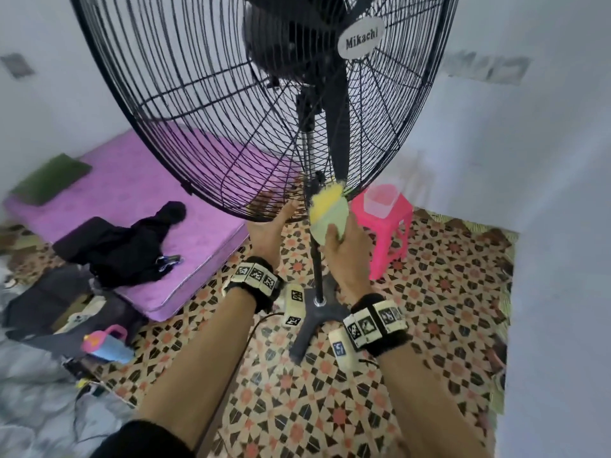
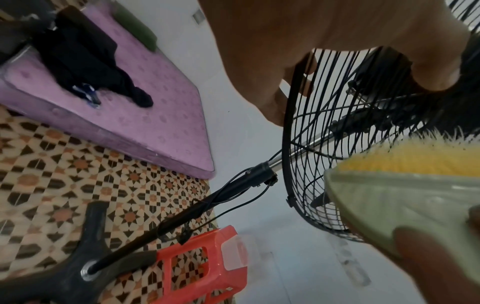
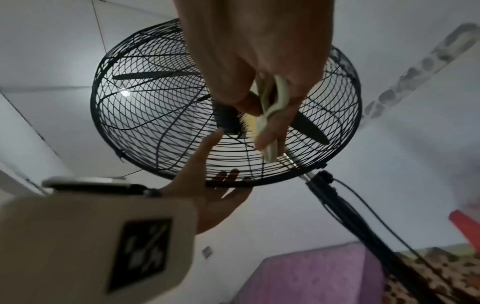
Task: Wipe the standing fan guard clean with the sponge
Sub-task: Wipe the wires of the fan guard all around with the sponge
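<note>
The right hand (image 1: 347, 249) pinches a pale green and yellow bristly sponge (image 1: 329, 209) between thumb and curled fingers, its yellow fuzzy edge pressed against the lowest wires of the black round wire fan guard (image 1: 205, 133), just above the grip. Just to the left of that grip, the left hand (image 1: 269, 229) cups the bottom rim of the guard, its fingers hooked round the rim with the tips behind the wires and the thumb pointing up along the front. The likeliest trouble, as I judge it, is the sponge's bristles snagging between the close-set wires and dragging out of a pinch that holds only its lower end; a harder push could also rock the whole fan on its thin black pole (image 1: 317, 259), which runs down directly below the grip to a dark splayed floor base (image 1: 314, 322). Fingers behind the mesh sit close to the dark blade (image 3: 310, 127) above the grip, a risk if the fan is powered. Well above the grip, an oval white badge (image 1: 361, 38) at the guard's centre reads "Mikachi"; no other writing is legible.
</note>
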